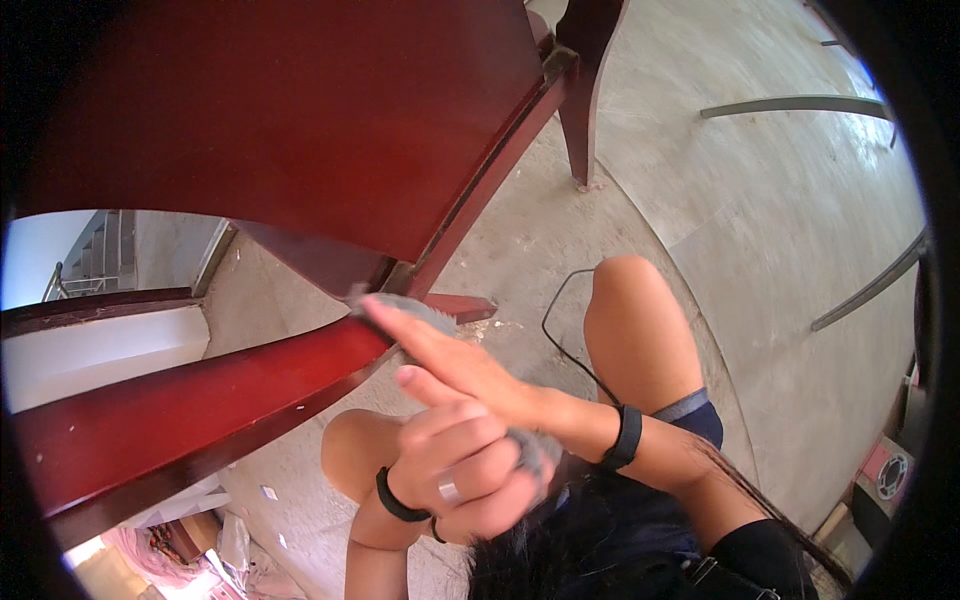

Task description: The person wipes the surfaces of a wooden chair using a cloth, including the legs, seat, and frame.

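A large piece of glossy dark red wooden furniture, with a broad panel (322,127), fills the upper left. Its curved rail (217,390) reaches from the left edge to a corner joint at the panel. At that corner my right hand (457,360) presses a grey cloth (405,306) onto the wood, fingers stretched out over it. The cloth looks slightly blurred. Just below, my left hand (469,465) is curled around a second grey bunch of cloth (534,454), away from the wood. A ring and a black wristband are on the left; the right wears a black band.
A tapered furniture leg (581,112) stands on the concrete floor (510,217). A thin black cable (551,322) runs beside my bent knee (637,315). Dark curved bars (795,106) are at the right. Plastic-wrapped items (161,555) lie lower left; steps (105,244) appear behind.
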Action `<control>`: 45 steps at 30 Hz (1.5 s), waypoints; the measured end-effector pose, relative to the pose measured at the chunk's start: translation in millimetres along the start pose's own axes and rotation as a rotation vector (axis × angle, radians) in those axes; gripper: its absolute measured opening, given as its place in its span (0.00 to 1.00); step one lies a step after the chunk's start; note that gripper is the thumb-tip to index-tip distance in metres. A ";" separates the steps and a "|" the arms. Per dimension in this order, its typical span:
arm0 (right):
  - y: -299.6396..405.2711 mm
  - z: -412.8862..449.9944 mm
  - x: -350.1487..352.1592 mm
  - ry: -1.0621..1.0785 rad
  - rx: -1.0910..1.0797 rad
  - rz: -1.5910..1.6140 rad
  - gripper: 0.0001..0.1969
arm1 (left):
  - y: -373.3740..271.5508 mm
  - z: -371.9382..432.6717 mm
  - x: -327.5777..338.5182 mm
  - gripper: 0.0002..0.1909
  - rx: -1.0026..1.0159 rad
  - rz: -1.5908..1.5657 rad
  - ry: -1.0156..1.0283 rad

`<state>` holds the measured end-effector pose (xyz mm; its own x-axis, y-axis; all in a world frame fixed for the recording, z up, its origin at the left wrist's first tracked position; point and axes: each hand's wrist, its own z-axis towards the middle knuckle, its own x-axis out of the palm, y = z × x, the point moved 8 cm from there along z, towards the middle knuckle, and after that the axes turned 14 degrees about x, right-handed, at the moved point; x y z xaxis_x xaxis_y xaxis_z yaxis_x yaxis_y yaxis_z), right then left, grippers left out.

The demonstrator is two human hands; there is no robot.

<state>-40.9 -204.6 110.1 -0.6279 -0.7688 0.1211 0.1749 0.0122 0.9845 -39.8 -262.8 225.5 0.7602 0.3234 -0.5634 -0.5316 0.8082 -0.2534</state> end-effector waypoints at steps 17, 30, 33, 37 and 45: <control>242.9 64.1 34.3 0.193 -0.403 -0.078 0.45 | -30.3 -12.2 -113.2 0.19 -0.067 0.620 -0.912; 17.3 -6.8 8.8 -0.183 0.061 -0.429 0.46 | 48.3 -95.2 -107.9 0.32 -0.725 0.347 -1.310; 46.6 -6.3 5.5 -0.130 -0.102 -0.262 0.48 | 33.4 -73.7 -124.0 0.25 -0.601 0.254 -1.334; 152.8 10.1 -7.0 -0.183 -0.357 -0.005 0.37 | 27.4 -6.9 -138.7 0.27 -0.562 0.138 -1.296; 231.7 35.8 7.7 -0.457 -0.565 0.037 0.28 | 14.9 55.8 -99.5 0.27 -0.495 -0.126 -1.058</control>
<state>-32.4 -184.8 343.7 -0.8468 -0.4284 0.3153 0.4892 -0.3945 0.7778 -102.5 -255.5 321.7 0.6254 0.6913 0.3619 -0.3408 0.6593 -0.6702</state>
